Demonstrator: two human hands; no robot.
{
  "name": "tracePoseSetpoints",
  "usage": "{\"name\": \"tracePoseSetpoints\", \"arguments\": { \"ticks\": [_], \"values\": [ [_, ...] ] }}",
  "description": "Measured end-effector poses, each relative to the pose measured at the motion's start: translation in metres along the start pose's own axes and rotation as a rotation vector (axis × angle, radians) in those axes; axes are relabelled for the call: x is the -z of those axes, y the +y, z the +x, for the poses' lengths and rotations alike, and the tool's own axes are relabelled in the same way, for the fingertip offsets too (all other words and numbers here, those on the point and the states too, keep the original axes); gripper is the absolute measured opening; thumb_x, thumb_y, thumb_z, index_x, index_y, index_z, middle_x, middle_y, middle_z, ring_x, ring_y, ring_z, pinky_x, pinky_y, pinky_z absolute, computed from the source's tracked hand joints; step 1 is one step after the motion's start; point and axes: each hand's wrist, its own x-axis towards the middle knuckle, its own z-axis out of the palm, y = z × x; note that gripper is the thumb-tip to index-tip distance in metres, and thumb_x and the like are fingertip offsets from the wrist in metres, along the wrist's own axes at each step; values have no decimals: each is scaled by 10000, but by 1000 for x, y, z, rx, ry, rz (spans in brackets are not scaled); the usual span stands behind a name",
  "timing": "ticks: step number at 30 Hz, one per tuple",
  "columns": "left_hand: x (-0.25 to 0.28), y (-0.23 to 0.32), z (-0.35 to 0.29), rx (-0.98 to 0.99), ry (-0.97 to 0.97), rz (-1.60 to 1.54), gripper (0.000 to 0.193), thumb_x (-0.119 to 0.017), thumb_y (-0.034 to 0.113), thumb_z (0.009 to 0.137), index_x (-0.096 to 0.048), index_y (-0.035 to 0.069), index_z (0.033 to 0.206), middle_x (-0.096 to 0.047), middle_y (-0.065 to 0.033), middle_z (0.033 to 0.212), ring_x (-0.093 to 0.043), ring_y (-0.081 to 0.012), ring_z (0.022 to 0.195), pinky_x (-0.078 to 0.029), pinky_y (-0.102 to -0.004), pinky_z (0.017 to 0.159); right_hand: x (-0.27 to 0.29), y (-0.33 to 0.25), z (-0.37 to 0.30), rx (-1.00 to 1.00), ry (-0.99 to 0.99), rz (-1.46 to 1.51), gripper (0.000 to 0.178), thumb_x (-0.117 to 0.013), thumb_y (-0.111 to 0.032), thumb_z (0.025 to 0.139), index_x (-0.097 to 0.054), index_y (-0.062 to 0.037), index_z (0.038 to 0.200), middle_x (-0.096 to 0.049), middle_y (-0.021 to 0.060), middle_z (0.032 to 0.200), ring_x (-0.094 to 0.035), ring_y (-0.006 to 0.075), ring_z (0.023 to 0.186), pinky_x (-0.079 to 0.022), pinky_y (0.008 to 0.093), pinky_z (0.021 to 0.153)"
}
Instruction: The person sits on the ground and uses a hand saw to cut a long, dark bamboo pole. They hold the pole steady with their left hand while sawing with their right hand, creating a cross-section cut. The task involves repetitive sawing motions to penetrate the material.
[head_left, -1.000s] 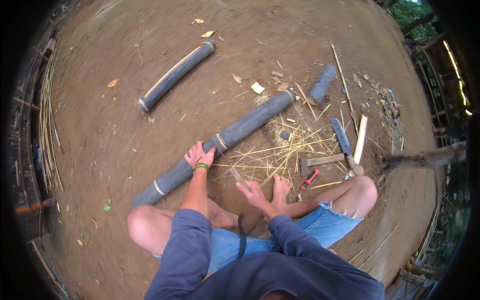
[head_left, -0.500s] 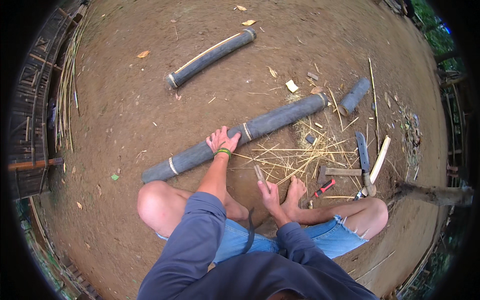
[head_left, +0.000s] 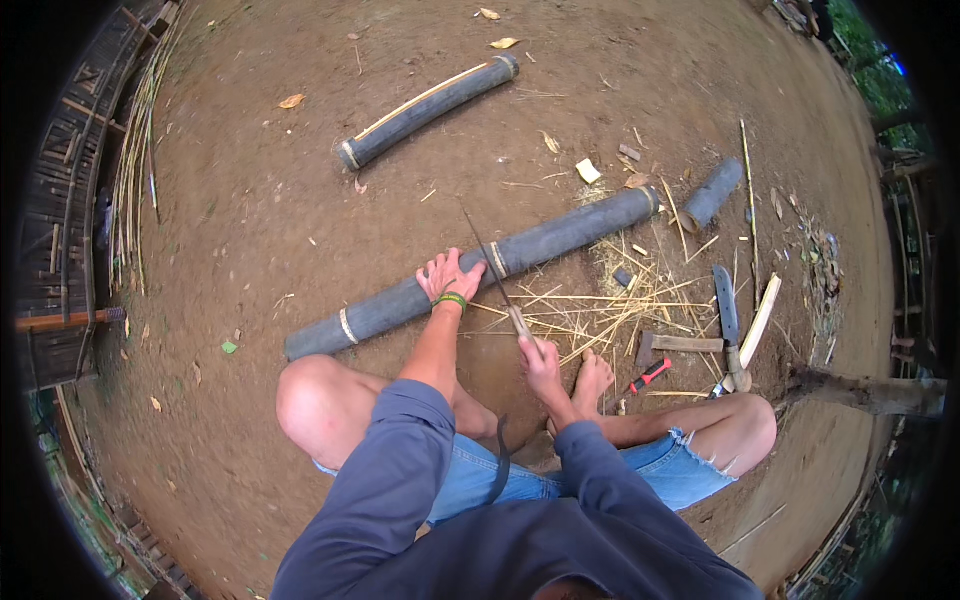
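Note:
A long dark bamboo pole (head_left: 567, 237) with pale node rings lies diagonally in front of my crossed legs. My left hand (head_left: 447, 276) grips it from above just left of the middle ring, its fingers over the far side. In my right hand (head_left: 543, 362), the fingers are wrapped round the pale handle of a hand saw (head_left: 492, 258). The saw's narrow dark blade points away from me and crosses over the pole close to that ring, beside my left thumb. Whether its edge touches the bamboo I cannot tell.
Thin bamboo strips (head_left: 610, 318) litter the ground right of the saw. Beyond them lie a hammer-like tool (head_left: 685, 343), a red-handled knife (head_left: 651, 375), a machete (head_left: 727, 308) and a split bamboo piece (head_left: 762, 322). A shorter bamboo length (head_left: 430, 110) and a stub (head_left: 712, 193) lie farther off.
My right hand has moved slightly forward, and the saw blade now stretches plainly across the pole by the ring. My left hand stays on the bamboo.

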Motion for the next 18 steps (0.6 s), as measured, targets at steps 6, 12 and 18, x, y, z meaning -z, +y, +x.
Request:
{"name": "tracePoseSetpoints", "arguments": {
  "ticks": [6, 12, 18],
  "values": [
    [2, -4, -3, 10, 1, 38, 642, -653, 659, 822, -647, 214, 1285, -638, -108, 1318, -518, -295, 1324, -223, -525, 1186, -10, -26, -28, -4, 41, 0, 484, -608, -327, 1012, -521, 8, 674, -424, 56, 539, -418, 159, 530, -334, 394, 535],
    [3, 0, 1, 7, -17, 24, 646, -662, 638, 824, -639, 201, 1300, -635, -111, 1326, -500, -301, 1344, -199, -537, 1201, -16, -17, 12, 30, 29, -70, 455, -613, -324, 1008, -558, 14, 708, -412, 51, 560, -407, 163, 561, -328, 392, 551],
    [4, -2, -4, 22, -17, 14, 644, -659, 647, 823, -647, 202, 1288, -638, -108, 1330, -516, -307, 1332, -217, -540, 1192, 0, -18, -32, 52, -15, -90, 462, -589, -345, 1022, -572, -2, 713, -410, 50, 570, -413, 170, 560, -335, 383, 553]
  ]
}}
